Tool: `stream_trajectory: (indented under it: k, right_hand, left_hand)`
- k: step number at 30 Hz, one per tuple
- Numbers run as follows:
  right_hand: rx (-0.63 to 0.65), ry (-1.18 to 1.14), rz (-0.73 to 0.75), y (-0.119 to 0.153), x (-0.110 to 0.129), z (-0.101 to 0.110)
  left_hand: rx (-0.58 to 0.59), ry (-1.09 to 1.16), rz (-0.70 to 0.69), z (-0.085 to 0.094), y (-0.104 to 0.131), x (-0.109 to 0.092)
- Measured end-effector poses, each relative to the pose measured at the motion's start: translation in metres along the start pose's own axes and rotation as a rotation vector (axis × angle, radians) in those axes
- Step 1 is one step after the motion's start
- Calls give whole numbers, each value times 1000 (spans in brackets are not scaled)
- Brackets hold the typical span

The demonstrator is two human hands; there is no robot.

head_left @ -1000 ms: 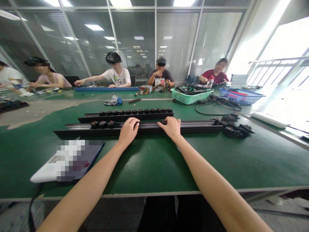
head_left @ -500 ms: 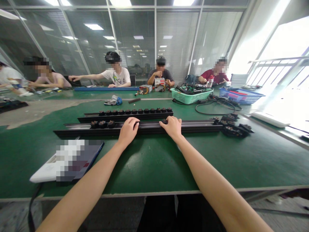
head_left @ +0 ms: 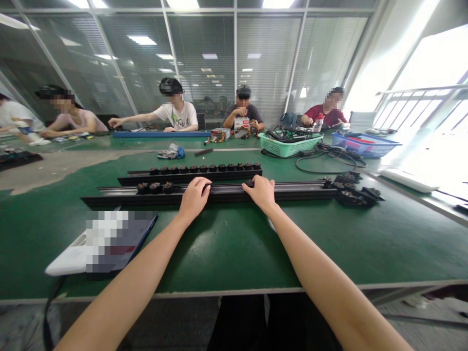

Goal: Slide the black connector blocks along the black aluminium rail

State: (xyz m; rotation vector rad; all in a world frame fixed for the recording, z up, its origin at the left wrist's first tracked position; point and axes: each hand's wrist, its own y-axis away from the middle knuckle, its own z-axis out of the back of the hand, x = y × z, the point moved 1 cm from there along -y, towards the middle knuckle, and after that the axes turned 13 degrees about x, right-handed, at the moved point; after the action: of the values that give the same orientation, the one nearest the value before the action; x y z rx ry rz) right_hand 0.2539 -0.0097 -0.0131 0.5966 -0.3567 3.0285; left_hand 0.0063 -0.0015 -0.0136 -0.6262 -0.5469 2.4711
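Observation:
Across the green table lies a long black rail (head_left: 223,195) with a pale metallic channel. My left hand (head_left: 195,197) curls over it left of its middle, fingers bent; a dark bit shows by the fingertips, its kind hidden. To the right, my right hand (head_left: 261,192) is closed over the same rail, with a small black round part (head_left: 250,184) at its thumb and fingers. Several similar black parts (head_left: 155,187) sit in the channel left of my left hand. Behind lies a second black rail (head_left: 197,178) holding a row of such parts.
More loose black parts (head_left: 356,195) lie at the rail's right end. A white device and a dark booklet (head_left: 142,231) lie front left. Farther back are a glove (head_left: 171,152), a green basket (head_left: 290,146), a blue basket (head_left: 365,146) and cables. Several people sit across the table.
My hands and the rails have hardly moved. Across the table, the outstretched hand of a person in a white shirt has shifted slightly.

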Motion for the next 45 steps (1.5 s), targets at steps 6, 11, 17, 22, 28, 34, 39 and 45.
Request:
stream_trajectory:
  k: [6, 11, 17, 22, 28, 34, 39, 45]
  right_hand:
    - [-7, 7, -10, 0, -1, 2]
    - [-17, 14, -21, 0, -1, 2]
    - [-16, 1, -23, 0, -3, 2]
    - [-14, -5, -31, -1, -5, 3]
    - [-10, -16, -33, 0, -5, 3]
    - [6, -4, -42, 0, -5, 4]
    - [22, 19, -43, 1, -4, 6]
    - [16, 26, -52, 2, -4, 8]
  left_hand:
    - [-2, -6, -8, -1, 0, 1]
    - [-1, -4, -4, 0, -1, 0]
    - [-4, 0, -4, -1, 0, 0]
    - [-8, -4, -11, 0, 0, 0]
    - [-4, -3, -7, 0, 0, -1]
    - [-5, -4, -7, 0, -1, 0]
    - [-4, -16, -8, -1, -1, 0]
    - [-4, -6, -6, -1, -1, 0]
